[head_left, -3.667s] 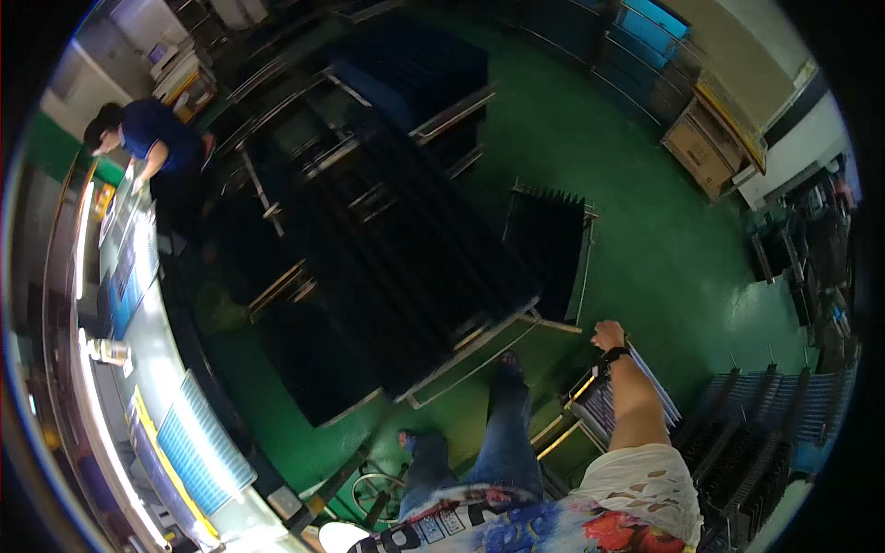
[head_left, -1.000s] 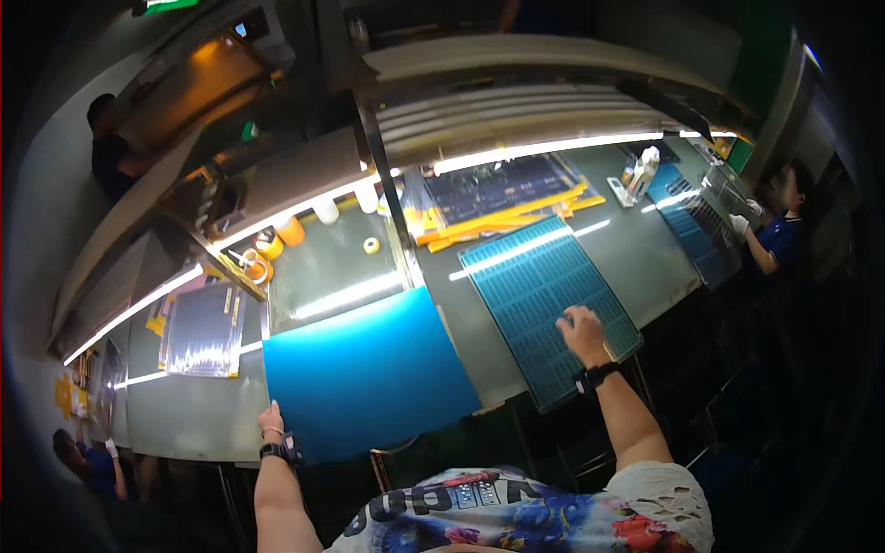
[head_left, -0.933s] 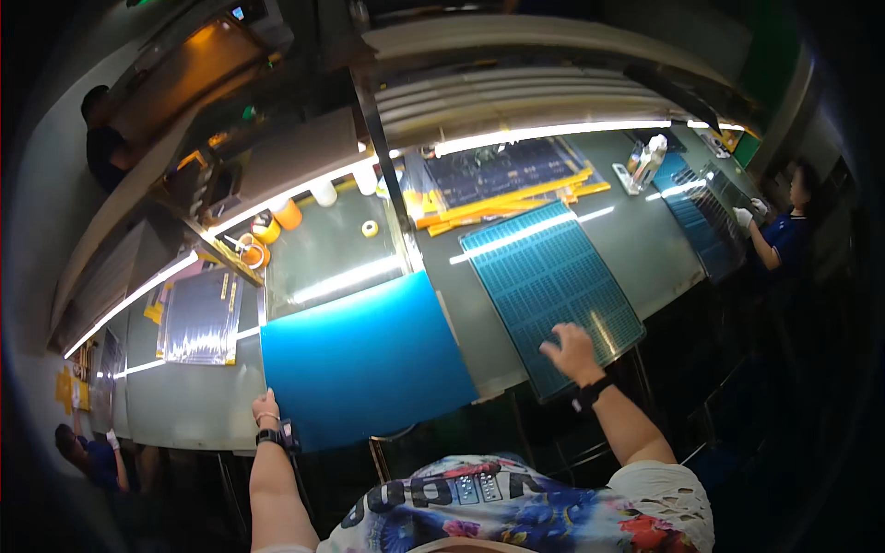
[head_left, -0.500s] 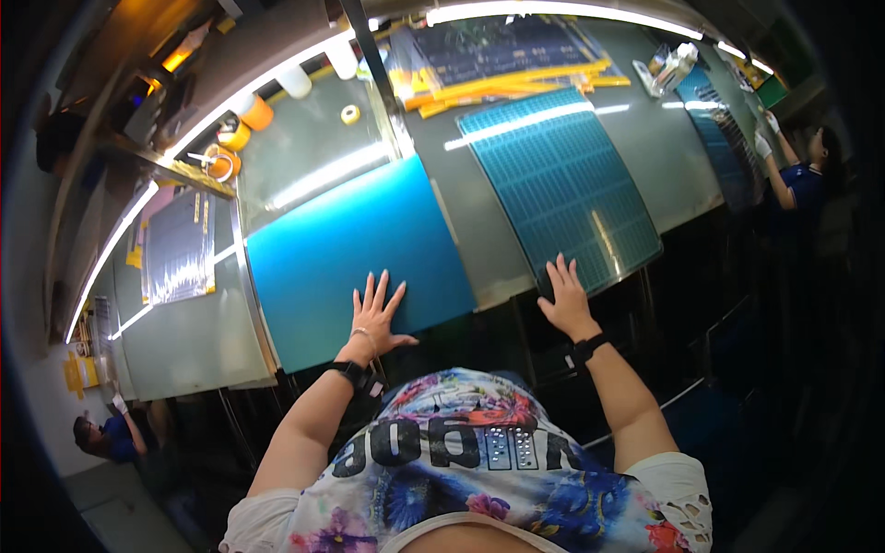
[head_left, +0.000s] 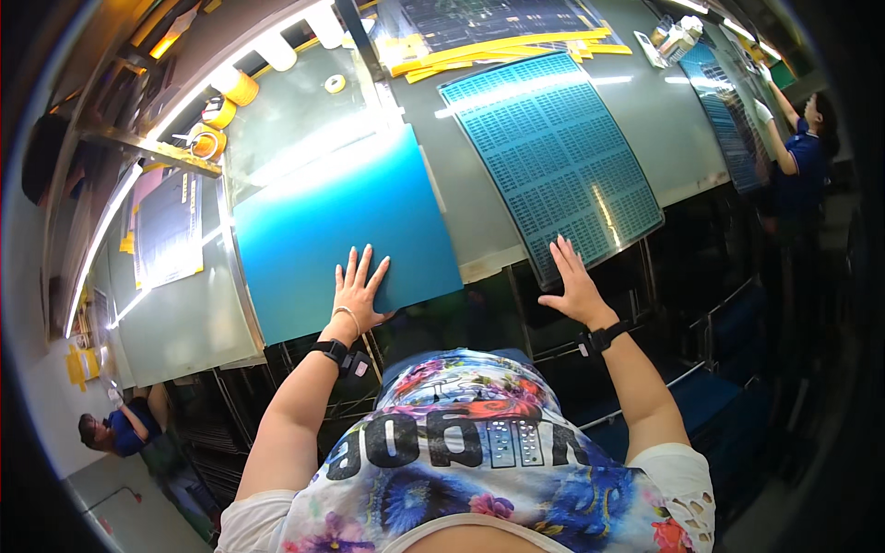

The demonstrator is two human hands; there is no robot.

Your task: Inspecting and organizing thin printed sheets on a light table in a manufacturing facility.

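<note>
Head view: left hand point(head_left: 358, 293) flat, fingers spread, palm down on the near edge of the plain blue rectangular sheet point(head_left: 341, 230) lying on the grey glossy desk point(head_left: 664, 120), centre-left of frame. Right hand point(head_left: 573, 286) also flat with fingers spread, pressing the near corner of the teal grid-printed rectangular panel point(head_left: 553, 157), centre-right of frame; neither hand pinches anything. Reads as the lay-down/squaring step: both sheets flat on the desk, hands steadying them at the front edge. Judgement: any next move needs even palm pressure so the sheets slide without buckling, and care at the overhanging near edge. Blue sheet's long axis runs roughly left-right across the frame, tilted slightly up to the right; near long edge sits at the desk's front lip. Grid panel's long axis runs from upper centre down toward lower right, near short end just over the lip. The two sheets lie apart, a bare strip of desk between them. Yellow tape rolls point(head_left: 230, 92) upper left, well away.
</note>
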